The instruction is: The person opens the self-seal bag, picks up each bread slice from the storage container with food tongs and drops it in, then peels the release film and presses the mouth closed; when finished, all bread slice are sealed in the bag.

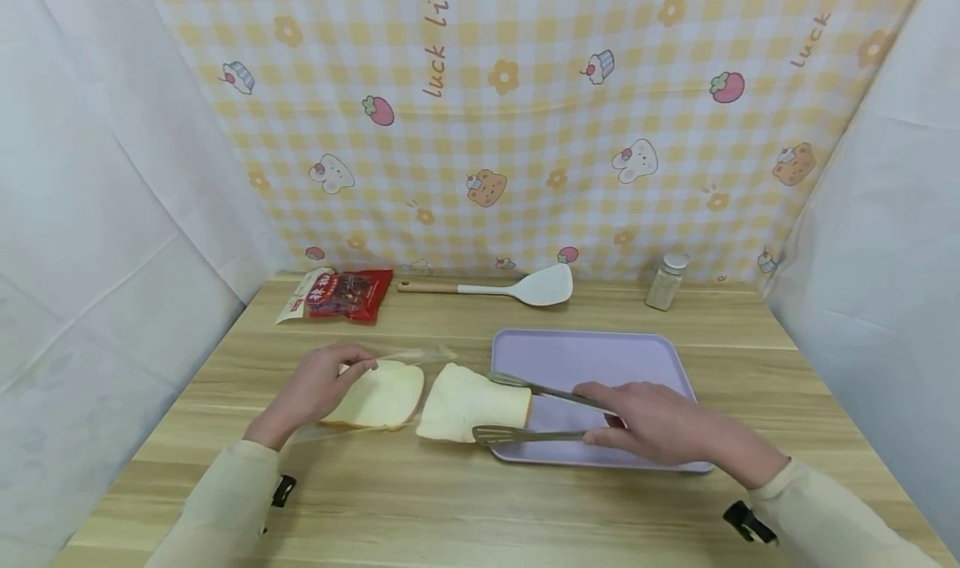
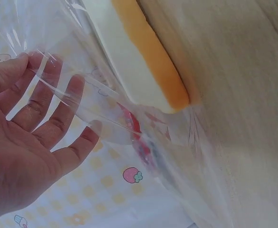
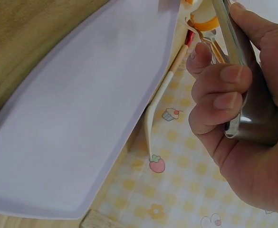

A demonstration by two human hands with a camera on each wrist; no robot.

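My left hand pinches the clear plastic bag between thumb and fingertips, its other fingers spread behind the film. Inside the bag lies white bread with an orange-brown crust. My right hand grips metal tongs, fingers curled round the handle in the right wrist view. Between the slotted tong ends is a second bread slice, at the bag's right side; it looks squeezed narrower towards the tongs. Its right edge reaches over the left rim of a lilac tray, beneath the tongs and right hand.
Along the back of the wooden table lie a red snack packet and a white spatula with a wooden grip. A small seasoning jar stands at the back right. A checked cloth hangs behind.
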